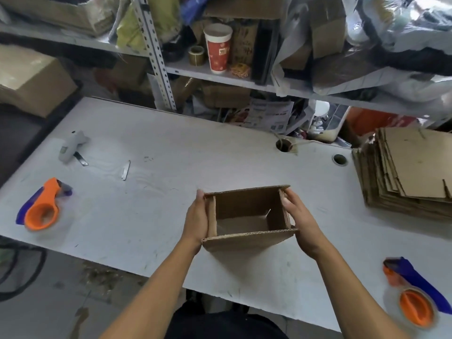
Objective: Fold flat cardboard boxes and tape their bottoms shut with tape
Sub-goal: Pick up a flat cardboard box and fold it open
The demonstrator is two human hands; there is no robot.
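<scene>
Small cardboard box (248, 216) is opened up into shape and held just above the white table (151, 192), near its front edge, open side facing the camera. Inner flaps at the far end look folded in; whether they are taped, can't tell.

Left hand (197, 220) lies flat against the box's left wall, fingers straight and together, pressing inward. Right hand (299, 221) does the same on the right wall, fingers extended along the side, thumb near the top edge. Box is squeezed between the two palms, neither hand curls around it.

Stack of flat cardboard blanks (406, 172) sits at the right end of the table, well apart from the box.

Two tape dispensers, orange and blue: one (42, 206) at the table's left side, the other (415, 297) at the front right corner with a clear tape roll on it. Neither is touched.

Grey utility knife (72, 146) lies at the far left, blade out. A loose blade (126, 170) lies a little to its right.

Two round cable holes (283, 145) in the tabletop near the back edge.

Behind the table: metal shelving (156, 52) packed with boxes and bags, a red-and-white paper cup (218, 48) and a small tape roll (197, 55) beside it.
</scene>
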